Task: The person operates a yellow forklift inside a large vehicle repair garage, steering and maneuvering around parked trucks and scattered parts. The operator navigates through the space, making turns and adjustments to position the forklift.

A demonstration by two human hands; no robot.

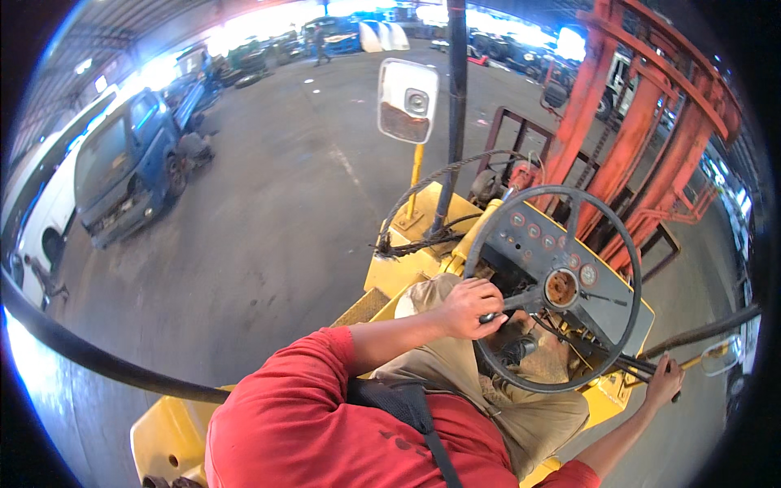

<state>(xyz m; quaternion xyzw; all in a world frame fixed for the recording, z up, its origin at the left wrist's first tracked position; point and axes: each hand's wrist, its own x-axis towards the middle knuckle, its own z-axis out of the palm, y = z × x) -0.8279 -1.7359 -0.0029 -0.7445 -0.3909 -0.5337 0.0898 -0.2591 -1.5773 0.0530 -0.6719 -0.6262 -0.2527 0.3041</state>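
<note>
I am seated in a yellow forklift. Its black steering wheel (633, 305) stands in front of me, with a worn, rusty hub in the middle. My left hand (472, 309) is closed around the wheel's left side, where a spoke meets the rim. Off to the right, my right hand (665, 379) is wrapped round a dark control lever (639, 363), one of a pair reaching out from beside the dashboard. The grey dashboard (533, 236) behind the wheel carries several round gauges. A shoe (517, 350) rests on the floor below the wheel.
The orange-red lift mast (586, 106) rises ahead. A mirror (408, 99) on a yellow post and a black upright (457, 73) stand at the front left. A blue truck (130, 171) and a white vehicle (57, 191) are parked left. A person (320, 45) is far off.
</note>
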